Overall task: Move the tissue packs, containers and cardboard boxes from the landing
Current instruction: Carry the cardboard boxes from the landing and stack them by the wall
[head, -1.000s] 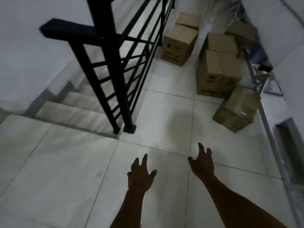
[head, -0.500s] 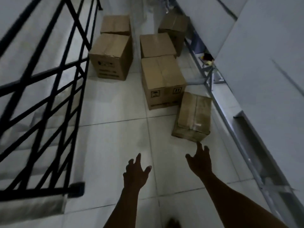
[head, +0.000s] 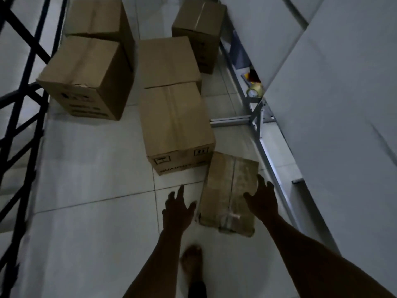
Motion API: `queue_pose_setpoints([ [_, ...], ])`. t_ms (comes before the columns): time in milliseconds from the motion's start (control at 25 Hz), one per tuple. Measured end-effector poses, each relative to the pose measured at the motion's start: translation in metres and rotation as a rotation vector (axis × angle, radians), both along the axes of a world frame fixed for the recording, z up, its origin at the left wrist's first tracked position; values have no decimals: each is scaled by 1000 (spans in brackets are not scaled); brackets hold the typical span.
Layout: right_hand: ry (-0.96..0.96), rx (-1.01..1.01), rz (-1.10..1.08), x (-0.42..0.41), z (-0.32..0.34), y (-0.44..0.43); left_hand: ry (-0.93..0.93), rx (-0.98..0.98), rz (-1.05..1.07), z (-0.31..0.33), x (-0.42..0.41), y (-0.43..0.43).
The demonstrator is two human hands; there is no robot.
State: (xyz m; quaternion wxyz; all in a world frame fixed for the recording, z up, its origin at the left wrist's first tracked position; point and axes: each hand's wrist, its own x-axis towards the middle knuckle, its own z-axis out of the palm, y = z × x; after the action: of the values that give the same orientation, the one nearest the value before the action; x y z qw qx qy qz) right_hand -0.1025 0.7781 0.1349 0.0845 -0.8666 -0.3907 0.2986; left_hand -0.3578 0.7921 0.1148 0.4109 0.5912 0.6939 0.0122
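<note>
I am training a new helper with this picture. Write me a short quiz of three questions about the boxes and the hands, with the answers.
1. True or false: the left hand is gripping something.
2. Which box does the right hand reach over? A: the small flat box; B: the tall box by the railing; C: the farthest box.
3. How many cardboard boxes are on the tiled floor?
Key: 1 false; 2 A; 3 six.
</note>
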Motion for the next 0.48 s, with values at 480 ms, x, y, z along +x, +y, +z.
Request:
queue_pose_setpoints([
  [480,79,29,199,-23,-43,257,38,117,340,-27,-33,231],
])
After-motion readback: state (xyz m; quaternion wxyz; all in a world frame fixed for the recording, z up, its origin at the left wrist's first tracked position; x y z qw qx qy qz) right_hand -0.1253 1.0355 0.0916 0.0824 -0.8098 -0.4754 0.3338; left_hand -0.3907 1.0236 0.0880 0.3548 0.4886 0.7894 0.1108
